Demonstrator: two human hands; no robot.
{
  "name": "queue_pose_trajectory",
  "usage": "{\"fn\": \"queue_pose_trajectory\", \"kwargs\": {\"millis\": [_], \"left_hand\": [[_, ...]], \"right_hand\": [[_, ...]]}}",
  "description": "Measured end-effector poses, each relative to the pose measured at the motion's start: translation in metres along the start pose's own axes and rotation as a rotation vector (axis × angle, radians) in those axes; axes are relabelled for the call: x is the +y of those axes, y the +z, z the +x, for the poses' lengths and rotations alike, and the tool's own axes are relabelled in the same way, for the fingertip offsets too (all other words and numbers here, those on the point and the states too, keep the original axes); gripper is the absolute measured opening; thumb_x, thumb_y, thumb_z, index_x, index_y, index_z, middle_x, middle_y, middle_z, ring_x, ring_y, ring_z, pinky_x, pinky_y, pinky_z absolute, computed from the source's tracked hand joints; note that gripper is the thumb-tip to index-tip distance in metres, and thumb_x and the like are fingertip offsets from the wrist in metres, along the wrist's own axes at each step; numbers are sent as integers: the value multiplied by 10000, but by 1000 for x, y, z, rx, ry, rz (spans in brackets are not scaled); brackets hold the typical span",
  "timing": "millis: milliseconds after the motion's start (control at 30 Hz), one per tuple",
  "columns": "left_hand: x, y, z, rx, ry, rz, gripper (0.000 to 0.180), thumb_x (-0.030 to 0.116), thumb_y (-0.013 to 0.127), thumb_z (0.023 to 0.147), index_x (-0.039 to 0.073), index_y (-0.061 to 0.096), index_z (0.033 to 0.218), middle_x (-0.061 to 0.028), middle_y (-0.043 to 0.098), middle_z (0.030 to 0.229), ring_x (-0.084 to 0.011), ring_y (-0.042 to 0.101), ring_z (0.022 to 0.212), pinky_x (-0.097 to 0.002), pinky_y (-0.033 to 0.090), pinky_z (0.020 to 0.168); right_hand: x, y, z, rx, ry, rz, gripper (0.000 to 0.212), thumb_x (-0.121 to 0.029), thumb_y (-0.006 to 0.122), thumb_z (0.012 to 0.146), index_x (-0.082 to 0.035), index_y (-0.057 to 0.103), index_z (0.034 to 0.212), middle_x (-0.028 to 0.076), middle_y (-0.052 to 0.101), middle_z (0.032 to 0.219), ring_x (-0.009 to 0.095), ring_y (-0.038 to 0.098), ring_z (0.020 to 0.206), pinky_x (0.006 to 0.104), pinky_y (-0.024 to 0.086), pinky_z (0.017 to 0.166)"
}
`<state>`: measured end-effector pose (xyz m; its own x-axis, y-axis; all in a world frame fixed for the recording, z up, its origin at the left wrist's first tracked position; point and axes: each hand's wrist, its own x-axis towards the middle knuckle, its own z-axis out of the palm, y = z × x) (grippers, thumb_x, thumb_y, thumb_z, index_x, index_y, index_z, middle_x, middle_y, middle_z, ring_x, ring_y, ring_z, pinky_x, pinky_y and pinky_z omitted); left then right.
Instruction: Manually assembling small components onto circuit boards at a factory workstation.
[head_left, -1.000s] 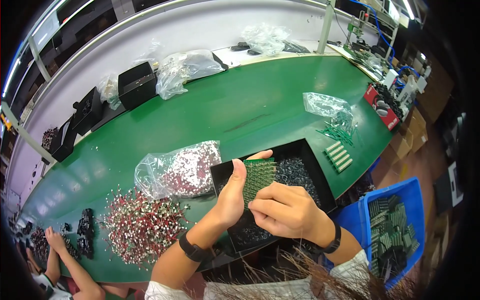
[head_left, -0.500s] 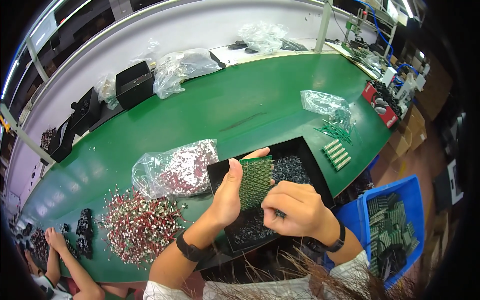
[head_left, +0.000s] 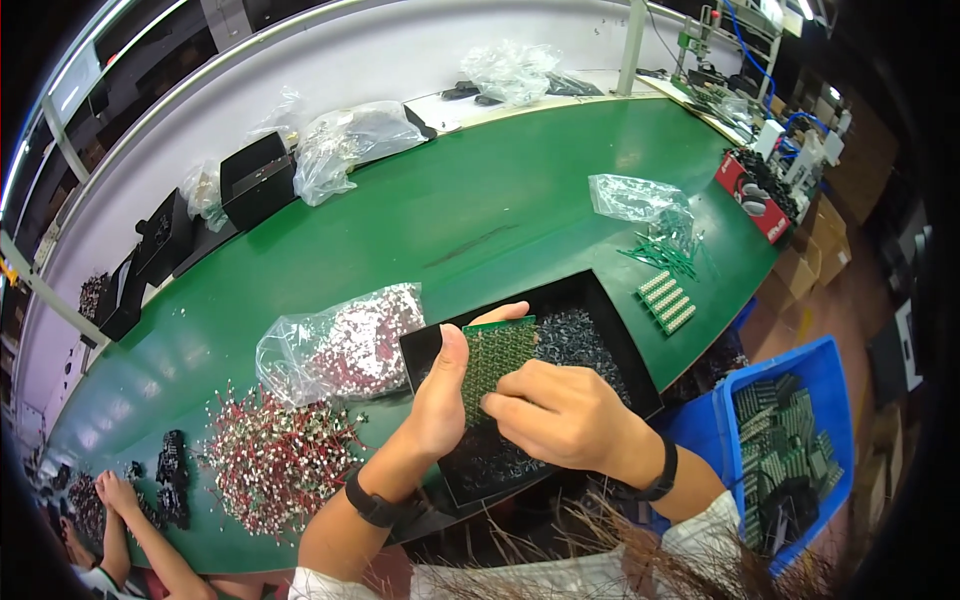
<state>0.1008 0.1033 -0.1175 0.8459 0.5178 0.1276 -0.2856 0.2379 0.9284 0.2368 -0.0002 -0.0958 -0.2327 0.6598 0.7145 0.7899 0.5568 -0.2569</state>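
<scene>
My left hand (head_left: 440, 395) grips a green circuit board panel (head_left: 500, 358) by its left edge, with the thumb along the near side and fingers behind. Rows of small pale parts cover the panel's face. My right hand (head_left: 565, 415) is closed in a pinch at the panel's lower right; anything between its fingertips is hidden. Both hands are over a black tray (head_left: 562, 293), which holds many small dark parts (head_left: 580, 345).
Left of the tray lie a clear bag of red-and-white wired pieces (head_left: 375, 340) and a loose heap (head_left: 275, 460). At right are white-topped boards (head_left: 665, 302), thin green strips (head_left: 660, 255) and a blue bin (head_left: 735, 385) of boards. Another person's hands (head_left: 115, 492) work at far left.
My right hand has shifted left and slightly up across the panel's face. The left hand still holds the panel. The whole view has shifted slightly.
</scene>
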Motion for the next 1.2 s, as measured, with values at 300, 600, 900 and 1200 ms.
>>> {"fn": "queue_pose_trajectory", "kwargs": {"millis": [300,600,900,1200], "left_hand": [[1,-2,1,4,-70,-11,858,677,158,1043,-2,438,1487,-168,625,1309,-240,620,1188,-397,476,1061],[4,0,-1,20,-47,-87,785,633,181,1070,31,484,1473,-77,626,1216,-159,612,1096,-331,481,1000],[1,-2,0,26,-32,-50,775,630,202,1071,30,484,1472,-82,649,1157,-164,638,1040,-326,516,950],[0,-3,-1,7,-17,-51,754,602,181,1084,33,492,1468,-83,644,1219,-169,612,1119,-332,486,1007]], "right_hand": [[6,-9,-5,110,60,157,269,80,734,629,-41,689,865,68,648,807,226,648,635,325,540,540],[-3,7,-5,-4,-33,-13,251,3,772,694,-42,682,925,56,629,867,211,632,682,325,540,568],[-4,-8,-7,110,70,82,192,70,722,667,-27,683,828,72,652,713,231,664,599,315,595,613],[4,-2,-9,-19,34,-25,239,16,764,690,-55,698,909,50,647,863,221,659,685,328,548,574]]}}
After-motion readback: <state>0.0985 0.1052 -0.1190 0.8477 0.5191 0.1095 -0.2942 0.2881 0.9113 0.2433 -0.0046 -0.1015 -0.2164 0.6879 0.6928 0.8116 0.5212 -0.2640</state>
